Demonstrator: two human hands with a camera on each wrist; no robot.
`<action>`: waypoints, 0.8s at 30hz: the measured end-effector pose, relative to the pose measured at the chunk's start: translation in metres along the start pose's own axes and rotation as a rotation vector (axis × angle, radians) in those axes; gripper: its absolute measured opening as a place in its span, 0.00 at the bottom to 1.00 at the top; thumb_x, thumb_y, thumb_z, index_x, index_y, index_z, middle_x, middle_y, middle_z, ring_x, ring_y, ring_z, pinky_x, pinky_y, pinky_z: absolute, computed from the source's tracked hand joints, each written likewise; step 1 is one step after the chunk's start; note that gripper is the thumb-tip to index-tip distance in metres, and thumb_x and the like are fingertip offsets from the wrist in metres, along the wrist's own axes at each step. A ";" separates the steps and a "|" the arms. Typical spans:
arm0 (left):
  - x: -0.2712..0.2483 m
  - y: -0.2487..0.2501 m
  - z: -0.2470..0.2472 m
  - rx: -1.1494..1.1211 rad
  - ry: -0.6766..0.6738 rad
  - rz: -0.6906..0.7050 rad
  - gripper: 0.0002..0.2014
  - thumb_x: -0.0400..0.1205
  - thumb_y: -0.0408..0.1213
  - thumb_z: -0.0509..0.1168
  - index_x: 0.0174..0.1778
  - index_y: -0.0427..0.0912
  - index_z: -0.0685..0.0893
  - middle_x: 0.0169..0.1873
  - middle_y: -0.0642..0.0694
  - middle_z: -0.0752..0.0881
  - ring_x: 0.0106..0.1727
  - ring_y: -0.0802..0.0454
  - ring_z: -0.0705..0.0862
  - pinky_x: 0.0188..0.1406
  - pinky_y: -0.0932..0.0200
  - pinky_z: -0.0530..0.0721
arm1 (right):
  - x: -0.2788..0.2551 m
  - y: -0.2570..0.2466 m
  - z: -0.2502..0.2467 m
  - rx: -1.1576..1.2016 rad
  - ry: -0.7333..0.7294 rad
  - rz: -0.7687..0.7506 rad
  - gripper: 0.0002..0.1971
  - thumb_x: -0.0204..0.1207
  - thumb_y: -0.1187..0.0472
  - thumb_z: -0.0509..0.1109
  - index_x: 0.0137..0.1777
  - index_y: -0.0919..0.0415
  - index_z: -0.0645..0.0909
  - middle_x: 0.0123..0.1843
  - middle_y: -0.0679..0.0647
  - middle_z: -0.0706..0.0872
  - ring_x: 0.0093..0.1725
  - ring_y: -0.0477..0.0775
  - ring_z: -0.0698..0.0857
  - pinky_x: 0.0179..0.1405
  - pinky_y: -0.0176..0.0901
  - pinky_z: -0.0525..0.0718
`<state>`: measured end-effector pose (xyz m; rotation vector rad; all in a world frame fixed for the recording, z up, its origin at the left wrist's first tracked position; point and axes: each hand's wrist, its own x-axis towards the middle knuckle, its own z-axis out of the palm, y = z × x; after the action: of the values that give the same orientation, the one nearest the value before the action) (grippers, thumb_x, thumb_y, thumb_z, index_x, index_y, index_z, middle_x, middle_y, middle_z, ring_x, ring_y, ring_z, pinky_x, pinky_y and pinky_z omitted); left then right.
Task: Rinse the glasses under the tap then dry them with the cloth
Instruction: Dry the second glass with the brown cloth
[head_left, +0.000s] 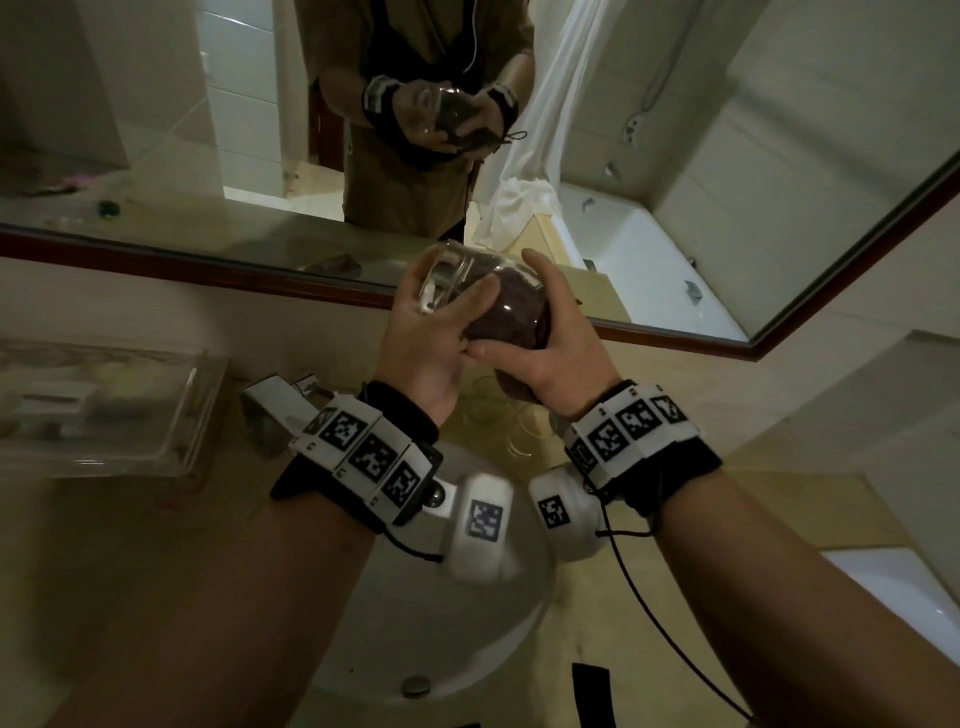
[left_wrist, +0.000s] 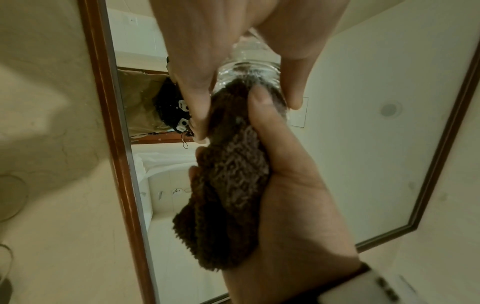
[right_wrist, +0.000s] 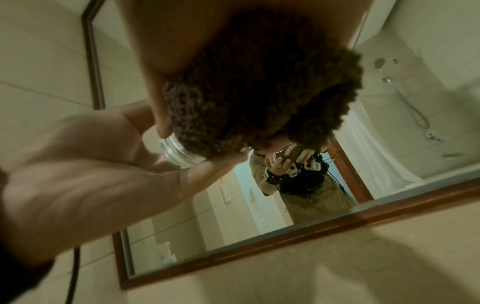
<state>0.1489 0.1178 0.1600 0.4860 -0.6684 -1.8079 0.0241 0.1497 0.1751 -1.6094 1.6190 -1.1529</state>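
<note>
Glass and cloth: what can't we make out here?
- Glass base, head view: covered by the left hand.
- Whether the glass is dry: too dim in every view.
- Cloth tip inside the glass, left wrist view: hidden by fingers.
- Right hand fingers, right wrist view: cloth blocks them.
- Other glasses on the counter, head view: mostly behind the hands, faint.

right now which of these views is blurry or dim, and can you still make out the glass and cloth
Head view: dim, warped at the edges, glass and cloth readable. Left wrist view: sharpest, cloth weave clear. Right wrist view: cloth close, dark and soft; left hand blurred.
</note>
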 end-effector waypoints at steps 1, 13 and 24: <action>-0.001 0.000 0.000 0.002 -0.014 -0.018 0.35 0.73 0.28 0.73 0.76 0.42 0.69 0.68 0.32 0.79 0.65 0.33 0.83 0.58 0.35 0.86 | -0.001 0.000 -0.001 0.013 0.026 -0.017 0.41 0.54 0.49 0.83 0.65 0.27 0.67 0.59 0.46 0.81 0.52 0.58 0.86 0.49 0.61 0.86; -0.005 0.012 0.017 0.235 -0.039 -0.045 0.18 0.84 0.35 0.65 0.69 0.48 0.72 0.52 0.49 0.85 0.51 0.51 0.88 0.43 0.51 0.90 | -0.008 -0.017 -0.020 0.059 -0.044 0.005 0.51 0.52 0.52 0.85 0.74 0.37 0.60 0.65 0.51 0.80 0.61 0.52 0.84 0.66 0.55 0.81; -0.009 0.009 0.054 0.327 -0.116 -0.033 0.19 0.83 0.35 0.66 0.66 0.58 0.75 0.63 0.44 0.84 0.62 0.42 0.86 0.53 0.44 0.87 | -0.021 -0.019 -0.055 0.204 0.050 0.003 0.46 0.60 0.65 0.84 0.75 0.47 0.63 0.62 0.54 0.83 0.57 0.50 0.86 0.59 0.49 0.85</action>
<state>0.1249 0.1352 0.2071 0.6136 -1.0504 -1.7744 -0.0123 0.1815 0.2139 -1.4581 1.4809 -1.3210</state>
